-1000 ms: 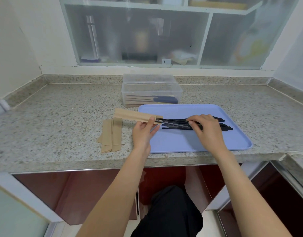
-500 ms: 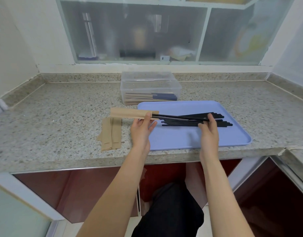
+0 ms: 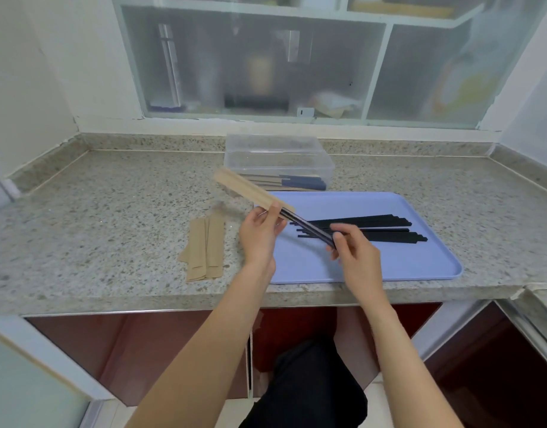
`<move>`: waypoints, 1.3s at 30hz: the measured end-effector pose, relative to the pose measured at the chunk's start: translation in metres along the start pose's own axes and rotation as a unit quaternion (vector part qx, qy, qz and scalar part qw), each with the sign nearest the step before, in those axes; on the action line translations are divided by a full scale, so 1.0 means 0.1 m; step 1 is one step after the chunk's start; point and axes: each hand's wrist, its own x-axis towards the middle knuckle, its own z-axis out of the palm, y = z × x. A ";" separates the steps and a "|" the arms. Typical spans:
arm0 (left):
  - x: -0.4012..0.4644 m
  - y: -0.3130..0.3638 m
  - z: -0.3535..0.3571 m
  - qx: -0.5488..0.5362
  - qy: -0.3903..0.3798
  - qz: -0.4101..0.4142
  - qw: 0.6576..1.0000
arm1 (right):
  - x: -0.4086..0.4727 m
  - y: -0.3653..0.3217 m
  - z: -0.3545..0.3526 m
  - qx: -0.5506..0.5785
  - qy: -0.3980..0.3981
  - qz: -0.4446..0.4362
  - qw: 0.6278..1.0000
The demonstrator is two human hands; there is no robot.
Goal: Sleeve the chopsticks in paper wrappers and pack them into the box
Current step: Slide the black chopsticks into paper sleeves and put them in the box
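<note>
A speckled grey granite countertop [image 3: 111, 211] filled the middle of the head view, running back to a frosted-glass window [image 3: 266, 63]. On its right half lay a flat, rectangular pale-blue plastic tray [image 3: 389, 267], its near edge close to the counter's front lip. Just behind the tray stood a clear rectangular plastic box [image 3: 278, 162], open at the top, with several brown paper-sleeved pairs showing dark blue ends lying inside it.

A loose pile of bare black chopsticks [image 3: 374, 230] rested on the tray, pointing roughly left to right. To the left of the tray, on the bare stone, lay a small stack of flat brown paper wrappers [image 3: 204, 251], their long sides running towards the person.

Above the tray's left part, the left hand [image 3: 259, 233] was closed around the open end of one long brown paper wrapper [image 3: 250, 189], which tilted up and away to the left, towards the box. A pair of black chopsticks [image 3: 306, 225] ran from that mouth down to the right hand [image 3: 355, 254], whose fingertips pinched their far end. The pair was only partly inside the sleeve, and slightly blurred.
</note>
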 end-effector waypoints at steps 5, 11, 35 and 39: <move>0.29 0.23 0.23 0.106 -0.025 0.067 0.992 | 0.43 -0.17 -0.05 0.287 -0.008 0.194 0.938; 0.89 0.51 0.50 0.252 -0.103 0.073 0.960 | 1.23 -0.25 0.00 0.207 0.060 0.140 0.966; 1.11 0.79 -0.65 0.657 -0.117 0.305 0.679 | 1.45 0.18 -0.01 -0.449 -0.215 -0.263 0.827; 0.78 0.89 -0.97 0.702 -0.097 0.206 0.675 | 1.21 0.30 -0.03 -0.532 -0.247 -0.185 0.789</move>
